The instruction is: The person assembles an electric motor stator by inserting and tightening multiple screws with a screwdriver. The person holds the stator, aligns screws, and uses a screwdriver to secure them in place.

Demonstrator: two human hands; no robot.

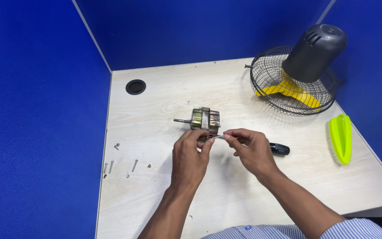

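At the middle of the pale wooden counter (226, 88) lies a small fan motor (205, 119), its shaft pointing left. Just in front of it the left hand (190, 157) and right hand (250, 150) meet over a thin metal piece (219, 137) — likely a long screw, though it is too small to tell for sure. Each grip is clenched on one end of it, fingertips pinching, with the left hand touching the near side of the motor. A black-handled screwdriver (279, 149) lies under the right hand, its handle poking out to the right. Loose screws (120, 166) are scattered near the left edge. Further right sit a wire fan guard (270, 75) holding a yellow blade (295, 93) and a dark motor cover (315, 51) — plus a yellow-green brush (341, 138).
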